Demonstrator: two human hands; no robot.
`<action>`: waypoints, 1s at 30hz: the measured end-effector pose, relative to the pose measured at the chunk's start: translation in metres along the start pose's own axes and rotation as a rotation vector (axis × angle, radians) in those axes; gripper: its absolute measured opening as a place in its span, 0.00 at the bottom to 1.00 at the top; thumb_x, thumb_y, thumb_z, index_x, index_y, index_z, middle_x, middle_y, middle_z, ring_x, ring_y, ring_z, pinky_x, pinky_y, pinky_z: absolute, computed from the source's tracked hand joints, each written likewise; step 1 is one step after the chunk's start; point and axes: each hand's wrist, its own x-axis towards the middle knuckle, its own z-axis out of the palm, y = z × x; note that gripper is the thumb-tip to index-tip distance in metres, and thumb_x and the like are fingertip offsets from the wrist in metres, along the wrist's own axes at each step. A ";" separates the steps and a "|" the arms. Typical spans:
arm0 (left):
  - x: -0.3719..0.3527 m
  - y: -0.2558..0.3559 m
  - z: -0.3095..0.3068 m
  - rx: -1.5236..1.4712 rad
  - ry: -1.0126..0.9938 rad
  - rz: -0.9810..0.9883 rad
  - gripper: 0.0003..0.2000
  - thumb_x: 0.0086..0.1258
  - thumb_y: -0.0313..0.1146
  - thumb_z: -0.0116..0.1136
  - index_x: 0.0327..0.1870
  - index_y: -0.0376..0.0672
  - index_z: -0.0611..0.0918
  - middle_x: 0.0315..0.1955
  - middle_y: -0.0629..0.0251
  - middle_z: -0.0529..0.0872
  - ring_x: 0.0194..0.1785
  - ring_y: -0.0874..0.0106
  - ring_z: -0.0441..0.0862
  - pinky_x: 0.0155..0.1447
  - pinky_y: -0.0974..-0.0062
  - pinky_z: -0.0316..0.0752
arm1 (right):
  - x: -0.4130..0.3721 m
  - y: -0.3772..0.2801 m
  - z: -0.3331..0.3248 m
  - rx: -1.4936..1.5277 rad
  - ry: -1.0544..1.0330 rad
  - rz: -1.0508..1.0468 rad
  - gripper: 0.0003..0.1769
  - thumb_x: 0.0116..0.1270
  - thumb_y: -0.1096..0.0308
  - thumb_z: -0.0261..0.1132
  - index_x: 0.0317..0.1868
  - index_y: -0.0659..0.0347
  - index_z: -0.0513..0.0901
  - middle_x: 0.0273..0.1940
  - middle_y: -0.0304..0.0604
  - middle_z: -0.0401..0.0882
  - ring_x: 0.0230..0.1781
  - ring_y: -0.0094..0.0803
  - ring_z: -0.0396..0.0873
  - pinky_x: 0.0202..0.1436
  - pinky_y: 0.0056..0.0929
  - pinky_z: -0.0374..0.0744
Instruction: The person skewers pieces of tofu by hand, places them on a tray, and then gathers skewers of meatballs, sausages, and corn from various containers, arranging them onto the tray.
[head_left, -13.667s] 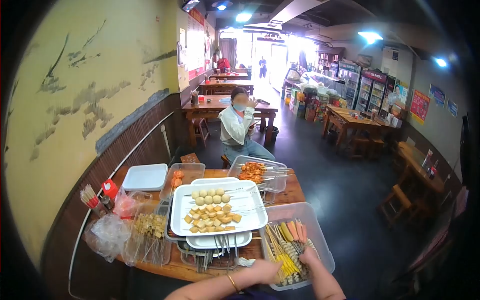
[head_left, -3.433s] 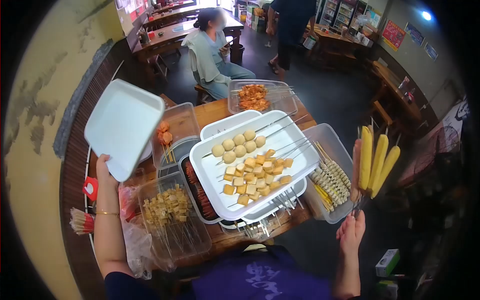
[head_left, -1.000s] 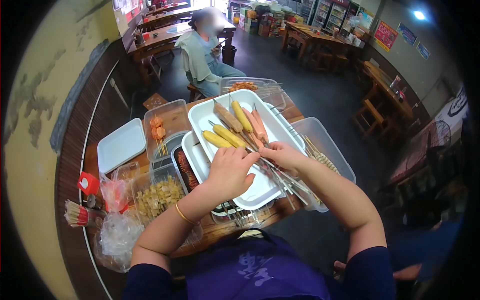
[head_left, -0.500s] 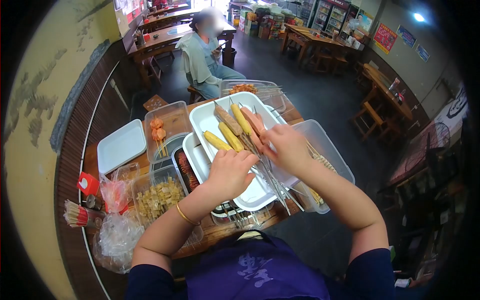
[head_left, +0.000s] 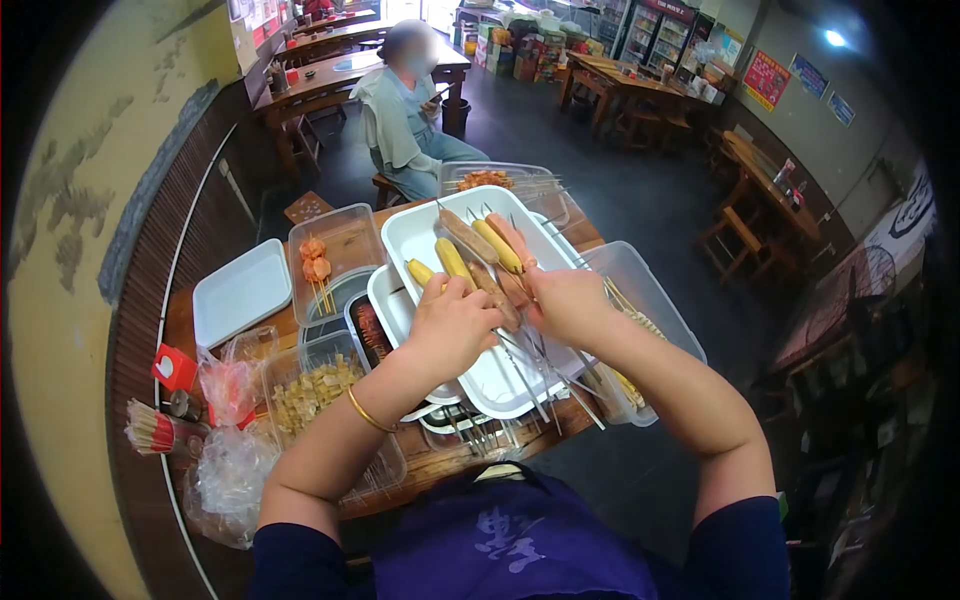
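A white tray [head_left: 402,228] holds several sausages on metal skewers. Among them are a yellow sausage [head_left: 452,258], a brown sausage [head_left: 466,234] and a pink sausage [head_left: 510,234]. My left hand [head_left: 455,325], palm down with fingers curled, grips skewered sausages at the left; its fingertips and the grip itself are partly hidden. On the other side, my right hand [head_left: 568,305] is closed at the lower end of the pink and yellow sausages, around a skewer. Bare skewers [head_left: 525,375] run out below both hands over the tray's near edge.
Around the tray stand a clear tub of tan skewered cubes [head_left: 318,390], a tub with orange meat skewers [head_left: 316,268], an empty white tray [head_left: 243,292] and a clear tub [head_left: 672,320] at right. Plastic bags [head_left: 235,470] lie left. A seated person [head_left: 405,120] is beyond the table.
The sausages have shifted and turned within the tray. My left hand has moved slightly down over the yellow ones, and my right hand has come lower and closer to the skewers.
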 end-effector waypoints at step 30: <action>-0.008 0.014 0.004 -0.241 -0.157 0.194 0.07 0.61 0.35 0.61 0.40 0.54 0.85 0.34 0.68 0.82 0.53 0.64 0.76 0.73 0.48 0.50 | -0.037 -0.012 0.014 0.374 -0.147 0.107 0.29 0.60 0.64 0.60 0.64 0.54 0.67 0.33 0.48 0.83 0.37 0.50 0.82 0.40 0.48 0.77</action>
